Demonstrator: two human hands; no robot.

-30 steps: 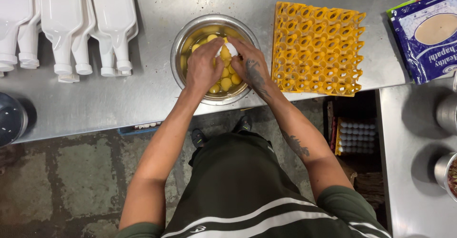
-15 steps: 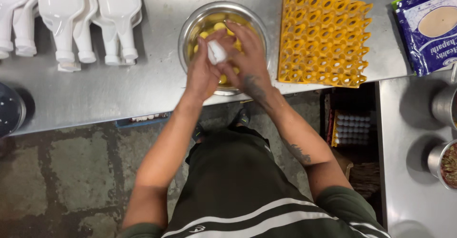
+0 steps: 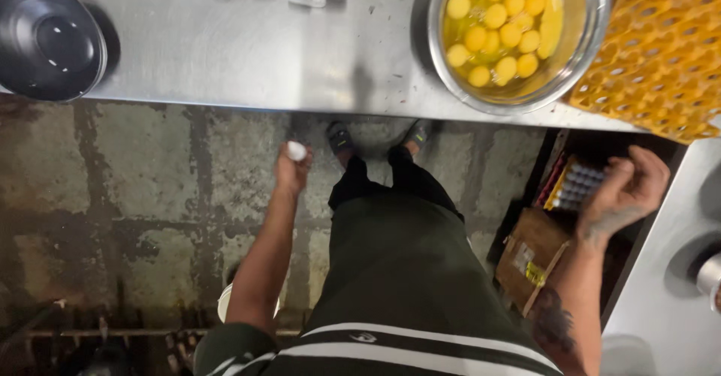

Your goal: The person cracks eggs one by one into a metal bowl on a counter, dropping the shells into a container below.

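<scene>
I am looking down past my dark pants with white stripes [image 3: 405, 323] at a rough stone floor [image 3: 135, 218]. My left hand [image 3: 291, 172] is down low by my side, away from the table. Its fingers are pinched around a small white bit of eggshell [image 3: 296, 151]. My right hand [image 3: 627, 188] hangs out over the dark gap beside the table, above a tray of white eggs [image 3: 577, 187] and a brown cardboard box [image 3: 533, 259]. Its fingers are curled in, but I cannot tell if anything is inside them.

Farther off, on the shiny metal table [image 3: 248, 53], sits a metal bowl [image 3: 593, 42] full of round yellow yolks [image 3: 499, 19]. Just beside it on the right lies an orange egg tray [image 3: 661, 53], and it looks bare. A black bowl [image 3: 49, 38] sits at the far left.

I think I am at the step of getting rid of a cracked shell. Next, I think, my left hand needs a place to drop the shell, and my right needs a fresh egg from the low tray.
</scene>
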